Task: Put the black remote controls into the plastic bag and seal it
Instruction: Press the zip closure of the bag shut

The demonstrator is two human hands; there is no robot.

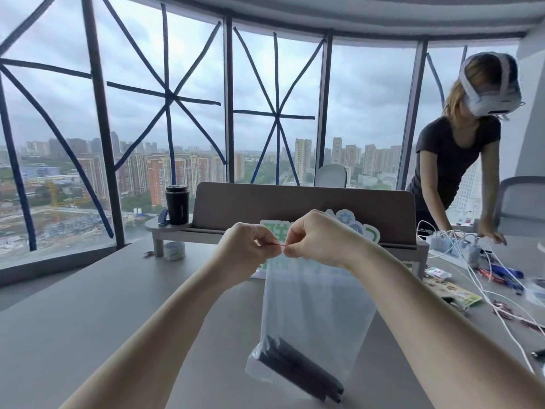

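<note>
A clear plastic bag (317,305) hangs upright above the grey table (88,314), held by its top edge. Black remote controls (300,369) lie slanted at the bottom inside the bag. My left hand (247,249) and my right hand (315,240) are close together at the bag's top. Both pinch its thin red seal strip between thumb and fingers. The bag's top edge is mostly hidden behind my hands.
A grey monitor riser (295,211) crosses the back of the table, with a black travel mug (177,208) on its left end and a tape roll (174,250) below. White cables (477,261) and small items litter the right side, where another person (460,160) leans over.
</note>
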